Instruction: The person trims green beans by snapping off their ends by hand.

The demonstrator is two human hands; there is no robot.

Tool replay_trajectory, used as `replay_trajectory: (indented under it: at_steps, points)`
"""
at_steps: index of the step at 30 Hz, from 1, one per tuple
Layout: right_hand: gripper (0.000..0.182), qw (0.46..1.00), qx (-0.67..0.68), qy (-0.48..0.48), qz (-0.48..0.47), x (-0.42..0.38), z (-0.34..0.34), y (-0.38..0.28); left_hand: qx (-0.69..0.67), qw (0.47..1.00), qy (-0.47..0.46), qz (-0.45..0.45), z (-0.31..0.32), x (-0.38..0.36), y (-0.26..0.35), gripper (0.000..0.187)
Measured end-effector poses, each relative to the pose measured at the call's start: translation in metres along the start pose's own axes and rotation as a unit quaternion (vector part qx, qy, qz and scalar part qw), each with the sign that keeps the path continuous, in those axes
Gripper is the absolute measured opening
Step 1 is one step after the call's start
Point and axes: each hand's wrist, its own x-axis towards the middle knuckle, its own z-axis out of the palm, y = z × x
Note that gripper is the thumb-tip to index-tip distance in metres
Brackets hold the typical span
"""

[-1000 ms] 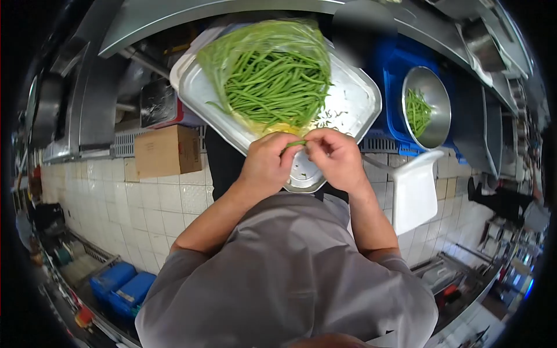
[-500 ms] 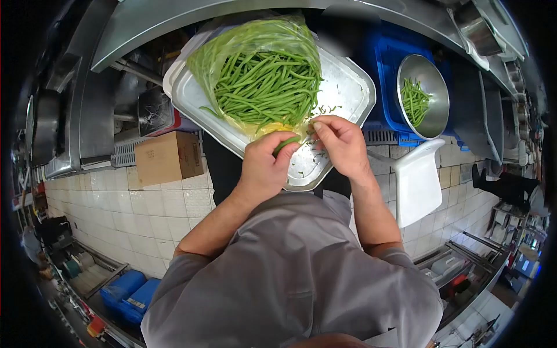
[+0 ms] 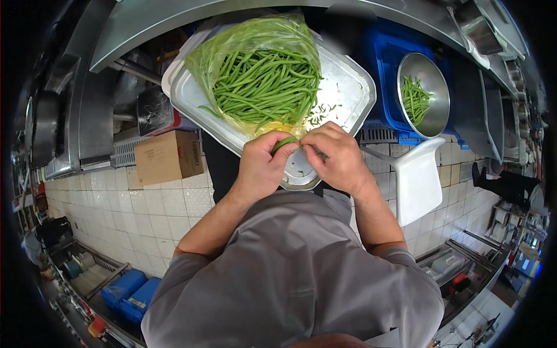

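Head view: a square stainless-steel tray (image 3: 348, 93) lies in front of the person, and on its far half sits a clear yellowish plastic bag (image 3: 255, 40) heaped with long green beans (image 3: 264, 81). Small green trimmings (image 3: 322, 114) are scattered on the bare metal just beside the bag's open mouth. To the right of the tray stands a blue plastic crate (image 3: 386, 64), and in it a round steel bowl (image 3: 432, 81) holding a smaller bunch of green beans (image 3: 413, 100). A white plastic jug (image 3: 418, 182) stands near the tray's right corner, below the crate. On the tiled floor to the left rests a brown cardboard box (image 3: 168, 155), well apart from the hands. The person's grey shirt (image 3: 290, 272) fills the lower part of the view and hides the near edge of the tray.

Over the tray's near corner, the left hand (image 3: 261, 165) and the right hand (image 3: 339, 156) meet, knuckles nearly touching. Between them is a single short green bean (image 3: 284, 142), curved and bright, only partly visible. The left hand's fingers close around one end of it; the right hand's fingertips are curled tight against the other end, pinching it
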Motion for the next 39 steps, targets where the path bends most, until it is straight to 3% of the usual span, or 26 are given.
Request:
replay_trajectory:
  at_steps: [4,9,13,15,17,19,21,23,26,27,30,34,37,39]
  points:
    - [0.014,1.000,0.005,0.000,0.000,0.001,0.001,-0.001,-0.011,0.999,0.019,0.028,0.002,0.000,-0.004,0.017]
    - [0.018,0.999,0.039,-0.006,0.002,0.001,-0.006,-0.007,-0.030,0.999,0.009,-0.005,-0.003,-0.005,0.020,0.016]
    - [0.019,0.997,0.035,0.071,-0.021,0.000,-0.002,-0.007,-0.057,0.995,-0.068,-0.045,-0.004,0.001,0.016,0.013]
    - [0.019,0.993,0.055,0.102,-0.007,-0.002,0.000,-0.010,-0.004,0.998,-0.070,-0.004,-0.003,0.000,0.021,0.012]
    - [0.020,0.965,0.186,0.101,0.153,-0.005,0.006,-0.004,0.016,0.997,-0.072,0.029,0.001,-0.003,0.022,0.013]
    - [0.023,0.896,0.291,0.100,0.320,-0.005,0.013,0.008,-0.144,0.987,-0.059,-0.039,0.004,-0.002,0.019,0.015]
    - [0.028,0.963,0.128,0.098,0.217,0.000,0.012,0.020,-0.301,0.950,-0.047,-0.072,0.000,0.006,0.010,0.018]
    - [0.033,0.993,-0.017,0.094,0.070,0.002,0.006,0.025,-0.429,0.900,-0.010,-0.069,-0.009,0.013,0.007,0.017]
    - [0.028,0.992,0.047,0.077,0.088,-0.004,0.004,0.014,-0.524,0.849,0.030,-0.058,-0.024,0.021,0.009,0.015]
    - [0.021,0.980,0.134,0.044,0.143,-0.005,0.002,0.002,-0.541,0.839,0.039,-0.055,-0.027,0.023,0.008,0.015]
    - [0.018,0.950,0.257,-0.026,0.174,-0.011,0.013,-0.003,-0.570,0.821,0.033,-0.012,-0.028,0.029,0.008,0.014]
    - [0.019,0.959,0.219,-0.013,0.181,-0.010,0.020,-0.012,-0.558,0.828,0.046,0.022,-0.024,0.030,0.009,0.014]
    - [0.019,0.901,0.358,0.033,0.242,-0.013,0.030,-0.010,-0.547,0.834,0.054,0.035,-0.023,0.028,0.009,0.015]
    - [0.018,0.936,0.288,0.030,0.201,-0.009,0.022,-0.014,-0.540,0.839,0.062,0.040,-0.022,0.025,0.009,0.015]
